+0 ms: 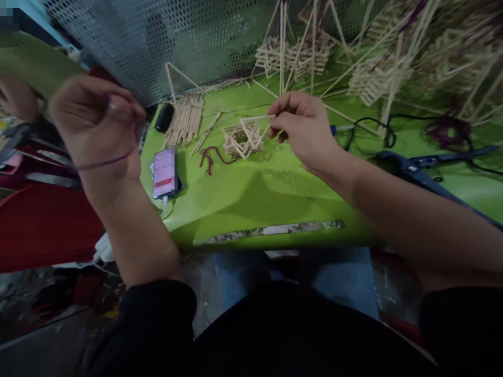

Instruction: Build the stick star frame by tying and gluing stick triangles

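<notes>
I count my two hands: the left hand (96, 123) and the right hand (302, 131). On the green table (251, 193) there is one small stick frame (243, 137) in front of me, one flat bundle of loose sticks (184, 120), one phone (165, 173), one dark red cord (212, 156), one purple thread (106, 162) and one pair of blue scissors (424, 165). At the back stand at least four finished stick frames (377, 78); beyond that they blur together.

Stick frame (243, 137) sat mid tabletop (275, 193); cord (210, 156) just left of it, phone (165, 173) further left near edge. Loose stick pile (184, 119) lay behind phone. Scissors (424, 170) lay far right. Finished stick structures (377, 78) stood behind.
</notes>
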